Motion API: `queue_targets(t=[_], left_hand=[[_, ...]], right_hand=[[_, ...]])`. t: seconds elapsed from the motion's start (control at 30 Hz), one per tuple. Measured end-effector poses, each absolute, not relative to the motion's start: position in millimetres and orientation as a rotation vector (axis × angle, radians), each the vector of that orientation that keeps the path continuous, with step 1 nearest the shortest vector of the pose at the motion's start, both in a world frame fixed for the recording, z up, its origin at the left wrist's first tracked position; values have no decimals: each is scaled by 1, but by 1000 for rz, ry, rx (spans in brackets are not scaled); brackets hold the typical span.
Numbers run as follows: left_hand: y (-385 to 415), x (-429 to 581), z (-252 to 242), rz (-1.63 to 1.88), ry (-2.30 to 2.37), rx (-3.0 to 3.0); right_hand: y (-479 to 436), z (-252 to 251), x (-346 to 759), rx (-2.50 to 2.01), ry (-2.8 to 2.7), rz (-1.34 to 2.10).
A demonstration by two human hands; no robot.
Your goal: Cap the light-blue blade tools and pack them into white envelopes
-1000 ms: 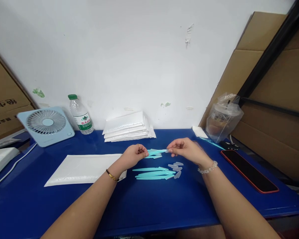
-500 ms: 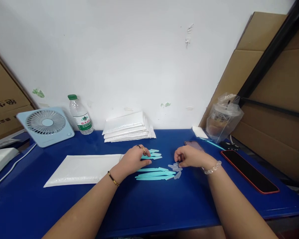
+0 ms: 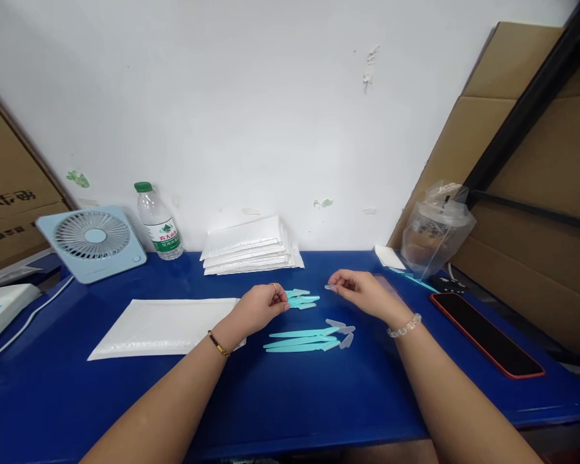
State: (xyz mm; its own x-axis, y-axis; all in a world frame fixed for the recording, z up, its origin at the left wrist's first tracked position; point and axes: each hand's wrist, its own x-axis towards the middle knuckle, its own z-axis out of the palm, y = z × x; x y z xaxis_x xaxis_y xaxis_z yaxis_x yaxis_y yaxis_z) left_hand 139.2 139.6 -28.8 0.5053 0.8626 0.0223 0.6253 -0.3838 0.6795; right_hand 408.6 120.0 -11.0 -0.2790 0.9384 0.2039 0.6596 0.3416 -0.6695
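Note:
My left hand (image 3: 263, 306) is closed, thumb against fingers, on the handle of a turquoise eyebrow razor (image 3: 307, 299). Other razors of the same kind lie right by its fingertips, partly hidden by the hand. Between thumb and fingers my right hand (image 3: 360, 293) pinches a small clear blade cap (image 3: 329, 287), raised a short way to the right of the razor tips. Nearer me, a group of turquoise razors (image 3: 297, 339) lies on the blue table (image 3: 319, 399), blade ends to the right. Several loose clear caps (image 3: 348, 339) rest beside those ends.
A white padded envelope (image 3: 159, 325) lies under my left wrist. Behind stand a stack of envelopes (image 3: 246, 245), a water bottle (image 3: 159, 222) and a blue fan (image 3: 94, 241). On the right are a red-edged phone (image 3: 488, 335), another phone (image 3: 389, 287) and a bagged drink cup (image 3: 435, 232).
My right hand has moved up and away from the loose caps, carrying one cap. My left thumb has closed toward the fingers on a razor.

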Motion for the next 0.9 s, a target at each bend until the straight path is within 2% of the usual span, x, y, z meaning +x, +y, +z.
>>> queue_targets(t=[0.1,0.37,0.9], left_hand=[[143,137,-28,558,1185,2056],[150,134,-31,561,1149,1945],[152,134,-33,527,1135,1959]], right_hand=[[121,-11,402,-1361,-1857,637],[123,-18,391,-1243,-1513,1066],[122,-29,380,-1160,-1674,1036]])
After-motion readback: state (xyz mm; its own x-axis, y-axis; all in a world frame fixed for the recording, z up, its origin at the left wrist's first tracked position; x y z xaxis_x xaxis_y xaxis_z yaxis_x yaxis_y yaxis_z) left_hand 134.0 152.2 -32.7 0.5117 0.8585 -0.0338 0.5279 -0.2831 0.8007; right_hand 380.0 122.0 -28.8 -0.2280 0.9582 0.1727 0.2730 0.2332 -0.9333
